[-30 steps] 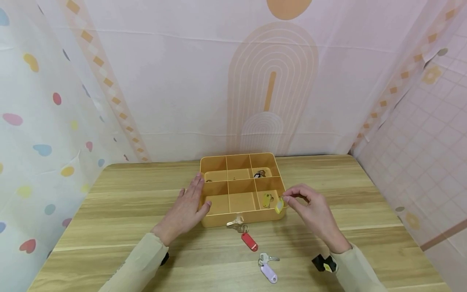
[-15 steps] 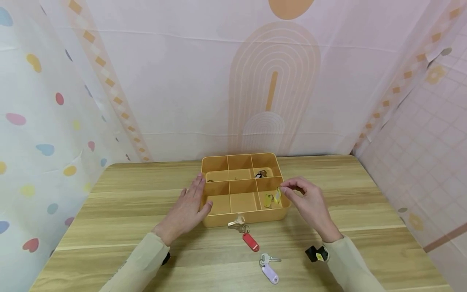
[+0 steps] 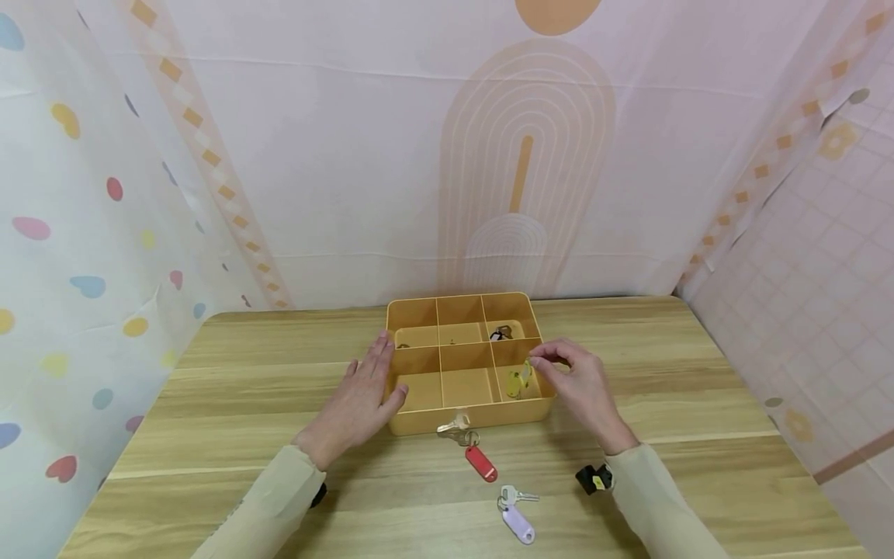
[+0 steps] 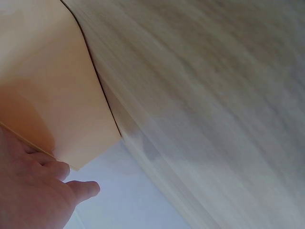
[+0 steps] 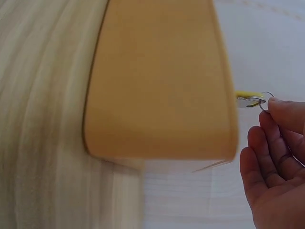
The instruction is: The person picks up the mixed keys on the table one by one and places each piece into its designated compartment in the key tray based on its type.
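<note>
My right hand [image 3: 576, 380] pinches the metal ring of a yellow-tagged key [image 5: 249, 98] between thumb and forefinger. In the head view that tag hangs over the front right compartment of the orange divided box [image 3: 466, 420]. Inside that compartment lies another yellow key tag [image 3: 514, 384]. Against the box's left wall rests my left hand [image 3: 354, 400], its fingers straight and its thumb over the front left corner. The left wrist view shows the same fingers along the box rim, partly hidden.
In front of the box lie a red-tagged key [image 3: 481, 463] and a lilac-tagged key [image 3: 518, 524] on the wooden table [image 3: 698, 404]. Keys with a dark tag [image 3: 500, 333] sit in the back right compartment. A patterned curtain [image 3: 349, 171] hangs behind the table.
My right hand has moved left with the yellow-tagged key, from beside the box's right wall to over the front right compartment. The left hand has stayed against the box.
</note>
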Tool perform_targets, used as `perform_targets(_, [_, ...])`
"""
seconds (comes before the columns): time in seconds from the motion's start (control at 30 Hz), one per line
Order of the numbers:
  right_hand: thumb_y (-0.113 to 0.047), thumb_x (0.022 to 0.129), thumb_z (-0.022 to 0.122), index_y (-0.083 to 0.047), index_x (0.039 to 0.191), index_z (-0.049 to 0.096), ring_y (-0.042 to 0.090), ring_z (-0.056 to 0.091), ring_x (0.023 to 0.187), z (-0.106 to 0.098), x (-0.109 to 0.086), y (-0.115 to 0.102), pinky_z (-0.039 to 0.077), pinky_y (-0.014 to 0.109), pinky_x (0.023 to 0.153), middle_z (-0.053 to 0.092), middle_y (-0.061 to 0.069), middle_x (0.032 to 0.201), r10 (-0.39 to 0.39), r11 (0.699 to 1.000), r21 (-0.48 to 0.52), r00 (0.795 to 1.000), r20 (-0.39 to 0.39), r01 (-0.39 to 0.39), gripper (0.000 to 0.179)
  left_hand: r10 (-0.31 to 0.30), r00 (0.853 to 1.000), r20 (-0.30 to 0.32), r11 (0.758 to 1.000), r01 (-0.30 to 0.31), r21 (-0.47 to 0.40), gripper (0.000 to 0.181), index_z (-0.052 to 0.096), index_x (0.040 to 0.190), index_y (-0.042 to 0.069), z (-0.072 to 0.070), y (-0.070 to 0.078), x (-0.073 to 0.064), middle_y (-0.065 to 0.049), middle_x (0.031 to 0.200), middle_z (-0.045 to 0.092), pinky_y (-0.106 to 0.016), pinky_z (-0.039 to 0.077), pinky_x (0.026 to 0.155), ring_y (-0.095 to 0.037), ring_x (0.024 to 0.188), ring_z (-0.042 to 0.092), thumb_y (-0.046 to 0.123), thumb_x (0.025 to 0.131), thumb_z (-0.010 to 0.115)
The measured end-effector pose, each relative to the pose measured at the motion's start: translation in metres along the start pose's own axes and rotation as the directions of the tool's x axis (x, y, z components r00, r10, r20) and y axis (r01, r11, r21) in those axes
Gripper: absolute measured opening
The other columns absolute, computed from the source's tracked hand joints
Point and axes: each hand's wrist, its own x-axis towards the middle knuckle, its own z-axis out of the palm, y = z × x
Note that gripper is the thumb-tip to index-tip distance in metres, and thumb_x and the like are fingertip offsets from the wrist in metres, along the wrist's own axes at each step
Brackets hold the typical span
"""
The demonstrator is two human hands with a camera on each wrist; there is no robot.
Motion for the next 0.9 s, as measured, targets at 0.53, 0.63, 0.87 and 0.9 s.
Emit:
perform_targets(0.53, [0.002, 0.091, 0.077, -0.006, 0.097, 0.076, 0.018, 0.070, 0.090, 0.012, 0.003, 0.013, 0.059, 0.040, 0.079, 0.074, 0.003, 0.096, -0.205, 0.965, -0.161, 0.978, 0.028, 0.207, 0.010, -0.001, 1.000, -0.010, 1.000, 0.001, 0.003, 0.080, 0.006, 0.164, -0.002, -0.001, 0.000, 0.000, -0.015, 0.173, 0.001, -0.064, 0.018, 0.122, -0.035, 0.158, 0.011, 0.040, 0.109, 0.046])
perform_targets(0.63, [0.003, 0.090, 0.077, -0.006, 0.097, 0.076, 0.020, 0.070, 0.091, 0.014, 0.004, 0.016, 0.060, 0.042, 0.081, 0.073, 0.003, 0.096, -0.218, 0.961, -0.168, 0.975, 0.037, 0.221, 0.011, 0.000, 1.000, -0.009, 1.000, 0.000, -0.002, 0.080, 0.006, 0.165, -0.002, -0.001, 0.001, 0.000, -0.016, 0.173, 0.002, -0.064, 0.018, 0.122, -0.034, 0.159, 0.009, 0.040, 0.109, 0.046])
perform_targets(0.87, [0.001, 0.091, 0.077, -0.006, 0.099, 0.076, 0.024, 0.071, 0.096, 0.017, 0.002, 0.018, 0.059, 0.048, 0.087, 0.073, 0.004, 0.099, -0.201, 0.963, -0.168, 0.977, 0.072, 0.210, 0.011, 0.004, 1.000, -0.015, 1.000, -0.004, 0.001, 0.079, 0.010, 0.164, -0.004, 0.000, 0.000, 0.000, -0.015, 0.173, 0.002, -0.064, 0.019, 0.121, -0.033, 0.159, 0.010, 0.040, 0.109, 0.047])
perform_targets(0.9, [0.001, 0.091, 0.077, -0.006, 0.099, 0.076, 0.024, 0.070, 0.098, 0.017, 0.002, 0.018, 0.059, 0.048, 0.088, 0.073, 0.004, 0.100, -0.203, 0.962, -0.173, 0.976, 0.077, 0.213, 0.011, 0.007, 1.000, -0.018, 1.000, -0.007, 0.003, 0.079, 0.011, 0.164, -0.005, 0.000, 0.000, 0.001, -0.016, 0.173, 0.003, -0.065, 0.019, 0.121, -0.034, 0.158, 0.011, 0.039, 0.109, 0.047])
